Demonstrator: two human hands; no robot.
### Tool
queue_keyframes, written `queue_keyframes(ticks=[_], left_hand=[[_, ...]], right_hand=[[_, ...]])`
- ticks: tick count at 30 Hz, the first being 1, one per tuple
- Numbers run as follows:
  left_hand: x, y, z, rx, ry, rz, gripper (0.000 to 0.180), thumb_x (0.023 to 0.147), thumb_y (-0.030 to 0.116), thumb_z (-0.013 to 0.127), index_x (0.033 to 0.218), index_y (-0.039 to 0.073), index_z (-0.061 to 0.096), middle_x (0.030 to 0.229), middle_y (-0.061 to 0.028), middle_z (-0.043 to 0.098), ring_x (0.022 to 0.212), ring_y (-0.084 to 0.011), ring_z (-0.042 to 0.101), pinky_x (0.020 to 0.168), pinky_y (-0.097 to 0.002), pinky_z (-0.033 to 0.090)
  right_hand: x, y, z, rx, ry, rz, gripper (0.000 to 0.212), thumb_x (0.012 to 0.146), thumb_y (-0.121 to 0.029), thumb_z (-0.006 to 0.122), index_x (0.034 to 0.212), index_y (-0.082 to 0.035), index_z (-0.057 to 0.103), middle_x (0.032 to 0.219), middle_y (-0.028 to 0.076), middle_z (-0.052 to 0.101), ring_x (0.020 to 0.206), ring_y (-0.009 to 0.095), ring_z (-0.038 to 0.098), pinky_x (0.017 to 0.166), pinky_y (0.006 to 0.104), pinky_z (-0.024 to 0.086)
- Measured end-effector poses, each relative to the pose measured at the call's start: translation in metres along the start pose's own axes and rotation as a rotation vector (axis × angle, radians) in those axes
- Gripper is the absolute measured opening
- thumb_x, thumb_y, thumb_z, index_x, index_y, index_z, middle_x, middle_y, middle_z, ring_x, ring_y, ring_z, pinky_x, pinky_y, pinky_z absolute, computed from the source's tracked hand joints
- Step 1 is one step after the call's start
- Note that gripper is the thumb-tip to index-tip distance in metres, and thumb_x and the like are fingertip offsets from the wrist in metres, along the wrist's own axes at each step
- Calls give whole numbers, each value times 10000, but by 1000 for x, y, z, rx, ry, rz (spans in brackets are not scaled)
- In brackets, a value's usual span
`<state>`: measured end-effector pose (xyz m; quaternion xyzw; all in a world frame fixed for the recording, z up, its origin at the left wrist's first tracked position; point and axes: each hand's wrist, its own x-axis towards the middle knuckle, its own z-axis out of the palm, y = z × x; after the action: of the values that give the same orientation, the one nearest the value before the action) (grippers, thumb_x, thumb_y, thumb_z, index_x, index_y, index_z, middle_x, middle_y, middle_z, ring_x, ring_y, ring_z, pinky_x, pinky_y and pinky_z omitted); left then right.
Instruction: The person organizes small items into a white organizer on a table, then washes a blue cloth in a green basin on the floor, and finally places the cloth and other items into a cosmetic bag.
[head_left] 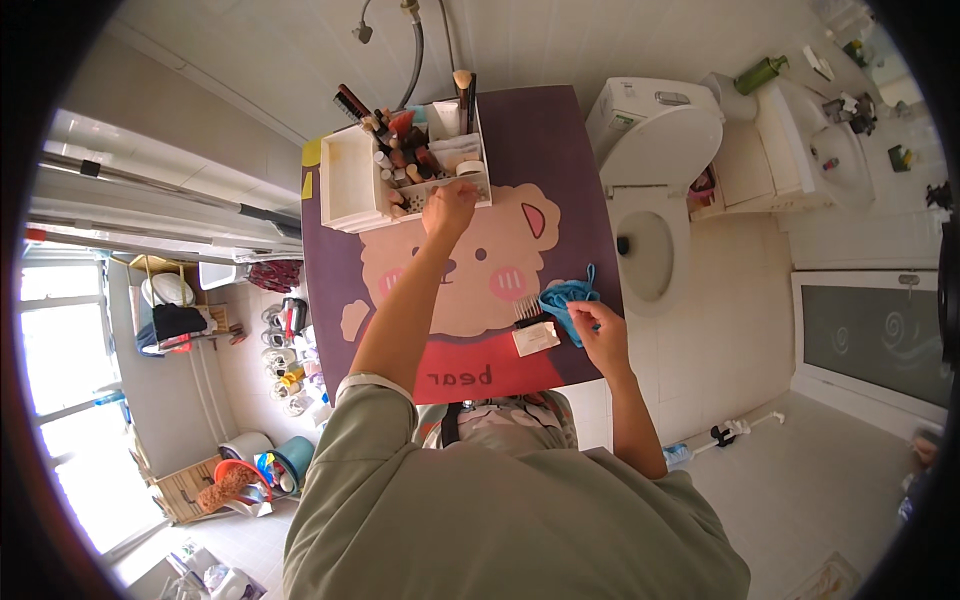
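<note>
A white compartment organizer (350, 185) stands at the table's far edge, packed with makeup brushes, tubes and small bottles. My left hand (450, 208) reaches to its front right compartment, fingers bent together at the tips; what they pinch, if anything, is too small to tell. Near the right table edge lies a crumpled blue cloth (566, 294) with a thin loop. Over its near side is my right hand (603, 338), fingers curled inward, and their grip is unclear. Just left of this hand are a dark-backed comb (528, 312) and a small white box (536, 339).
A purple cover with a bear picture (535, 130) lies over the table. To the right stand a toilet with raised lid (655, 135) and a sink (840, 165). Metal poles (150, 175) run along the left, with shoes (280, 350) and buckets (290, 462) below.
</note>
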<state>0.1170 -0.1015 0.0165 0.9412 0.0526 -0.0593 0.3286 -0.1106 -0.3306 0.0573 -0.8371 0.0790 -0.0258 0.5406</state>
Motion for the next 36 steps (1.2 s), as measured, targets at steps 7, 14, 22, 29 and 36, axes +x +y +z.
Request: queue_keyframes(ticks=[7, 14, 22, 29, 36], left_hand=[[-3, -7, 8, 38, 127, 109, 187, 830, 211, 568, 947, 201, 714, 859, -107, 685, 888, -320, 623, 786, -428, 501], [-5, -13, 3, 40, 176, 234, 215, 827, 170, 569, 1000, 170, 696, 825, -130, 650, 931, -332, 586, 835, -424, 462], [-142, 18, -16, -331, -268, 214, 276, 793, 242, 697, 1018, 89, 653, 948, -117, 635, 715, -199, 583, 649, -341, 487], [-233, -3, -4, -177, -342, 487, 596, 636, 153, 791, 1190, 91, 580, 1128, -102, 590, 1038, -304, 576, 896, -393, 495], [-238, -21, -10, -519, -281, 274, 548, 695, 18, 724, 1217, 68, 564, 1162, -119, 594, 1040, -273, 601, 851, -365, 512]], right_hand=[[0, -3, -1, -40, 23, -69, 106, 861, -91, 645, 951, -50, 681, 787, 59, 653, 639, 140, 572, 587, 262, 463], [1, -6, -2, -56, -27, -57, 166, 811, -57, 677, 976, -77, 679, 858, 58, 659, 698, 165, 598, 634, 276, 488], [-3, -11, 6, -645, -345, -389, 426, 617, -163, 792, 1014, -107, 647, 1000, 41, 525, 951, 235, 510, 804, 372, 454], [-12, -25, 16, -532, -347, -345, 399, 607, -164, 787, 947, -109, 586, 1026, 60, 527, 982, 257, 504, 843, 377, 429], [-17, -58, 32, -230, -359, -324, 480, 677, -164, 787, 1102, -81, 581, 1112, 91, 582, 1023, 277, 561, 891, 379, 458]])
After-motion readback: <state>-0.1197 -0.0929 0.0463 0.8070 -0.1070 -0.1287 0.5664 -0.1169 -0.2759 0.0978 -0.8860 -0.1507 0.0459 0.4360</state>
